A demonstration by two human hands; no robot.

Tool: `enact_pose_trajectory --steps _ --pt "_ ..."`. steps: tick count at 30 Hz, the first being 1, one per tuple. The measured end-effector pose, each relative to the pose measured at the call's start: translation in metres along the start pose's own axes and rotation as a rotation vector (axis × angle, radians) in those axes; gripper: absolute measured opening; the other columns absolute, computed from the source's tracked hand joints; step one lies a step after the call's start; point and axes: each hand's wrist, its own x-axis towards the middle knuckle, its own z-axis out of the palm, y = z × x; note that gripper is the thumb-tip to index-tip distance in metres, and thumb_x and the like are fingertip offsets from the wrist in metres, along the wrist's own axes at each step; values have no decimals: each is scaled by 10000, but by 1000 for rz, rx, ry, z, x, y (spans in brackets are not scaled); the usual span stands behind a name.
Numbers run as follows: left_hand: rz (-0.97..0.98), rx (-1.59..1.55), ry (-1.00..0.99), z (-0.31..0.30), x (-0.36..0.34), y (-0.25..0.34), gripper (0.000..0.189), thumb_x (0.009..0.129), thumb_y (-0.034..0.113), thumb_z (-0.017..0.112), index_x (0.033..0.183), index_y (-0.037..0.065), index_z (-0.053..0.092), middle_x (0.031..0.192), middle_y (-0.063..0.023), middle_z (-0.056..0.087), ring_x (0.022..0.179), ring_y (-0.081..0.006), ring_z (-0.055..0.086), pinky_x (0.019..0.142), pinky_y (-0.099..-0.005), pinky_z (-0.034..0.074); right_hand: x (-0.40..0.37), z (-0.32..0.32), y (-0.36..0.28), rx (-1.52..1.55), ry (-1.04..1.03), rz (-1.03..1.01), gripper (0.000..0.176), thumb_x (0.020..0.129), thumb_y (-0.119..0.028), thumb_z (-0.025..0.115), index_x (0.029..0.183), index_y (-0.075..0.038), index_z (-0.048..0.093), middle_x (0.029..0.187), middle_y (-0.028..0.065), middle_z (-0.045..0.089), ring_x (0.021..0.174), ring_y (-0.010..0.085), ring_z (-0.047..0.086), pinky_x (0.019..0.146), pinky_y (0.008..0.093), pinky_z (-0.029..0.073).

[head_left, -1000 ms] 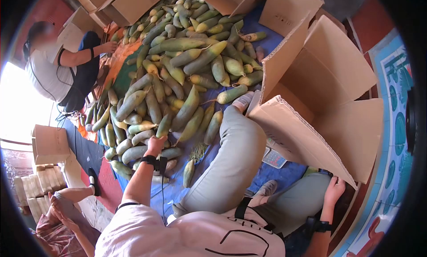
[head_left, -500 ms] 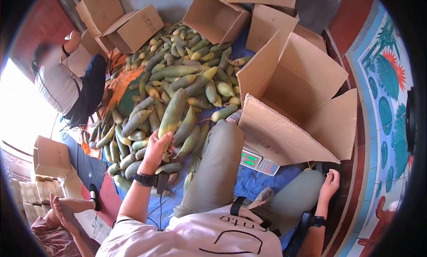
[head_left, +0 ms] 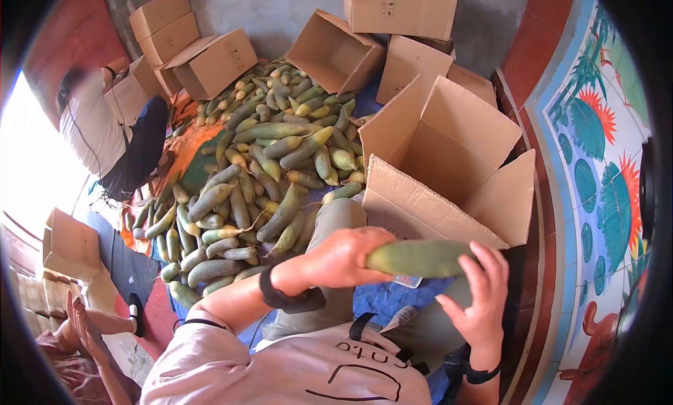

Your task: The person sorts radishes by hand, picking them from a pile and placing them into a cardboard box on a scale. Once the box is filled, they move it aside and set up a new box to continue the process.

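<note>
A large green radish (head_left: 420,258) is held level over my lap, with my left hand (head_left: 345,256) wrapped round its paler end. At the other end is my right hand (head_left: 482,303), its fingertips overlapping the radish and its thumb spread apart below. Just behind the radish stands an open cardboard box (head_left: 431,202), flaps up. A small part of the weighing scale (head_left: 408,282) shows under the radish; the rest is hidden. To the left of the box, a big pile of green radishes (head_left: 280,153) covers the floor sheets.
More cardboard boxes (head_left: 217,63) stand along the back wall, one tipped box (head_left: 336,51) facing the pile. A person (head_left: 102,135) crouches at the far left. Another person's hands (head_left: 84,328) show at the lower left. A painted tile wall (head_left: 596,153) runs along the right.
My left hand has carried the radish from over the pile to the right, in front of the box. My right hand has come up from beside my knee to the radish's far end.
</note>
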Motion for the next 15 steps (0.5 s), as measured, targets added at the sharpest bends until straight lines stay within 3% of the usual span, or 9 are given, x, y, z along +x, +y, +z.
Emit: enact_pose_trajectory --steps 2,6,9,10,11,15 --pt "28 36 -88 8 6 12 472 684 180 760 1066 2 548 941 -153 595 855 -333 586 731 -369 483 -1 4 -2 5 -69 37 669 541 -115 799 1148 -64 523 1125 151 513 992 337 513 811 406 445" --pt "10 70 -166 9 19 21 461 680 184 755 1057 13 553 934 -151 602 848 -342 586 713 -382 484 -21 12 15 13 -32 111 639 578 -141 786 1151 -44 520 1012 154 553 864 343 555 742 404 457" --pt "138 129 -63 6 34 16 504 677 192 747 1104 23 540 1007 -140 591 905 -325 585 749 -378 489 -20 1 19 -6 105 148 618 597 -144 776 1145 -25 518 1013 162 551 873 355 549 748 413 454" --pt "188 202 72 1 41 18 548 675 199 746 1145 32 519 1085 -142 557 981 -328 553 803 -384 474 -19 -4 24 -26 169 178 590 610 -119 760 1137 -9 518 1011 176 549 882 367 544 771 416 448" --pt "235 273 206 -5 48 18 593 673 205 745 1186 41 498 1163 -144 523 1058 -331 521 858 -390 459 -17 -9 25 -36 243 252 556 639 -80 727 1145 4 512 997 176 551 901 351 546 815 399 436" --pt "233 475 267 -20 77 -3 687 662 220 754 1254 59 445 1281 -145 428 1207 -339 392 992 -438 354 -13 -18 49 120 429 458 462 747 -39 622 1186 21 489 1105 132 546 1008 234 527 907 336 396"
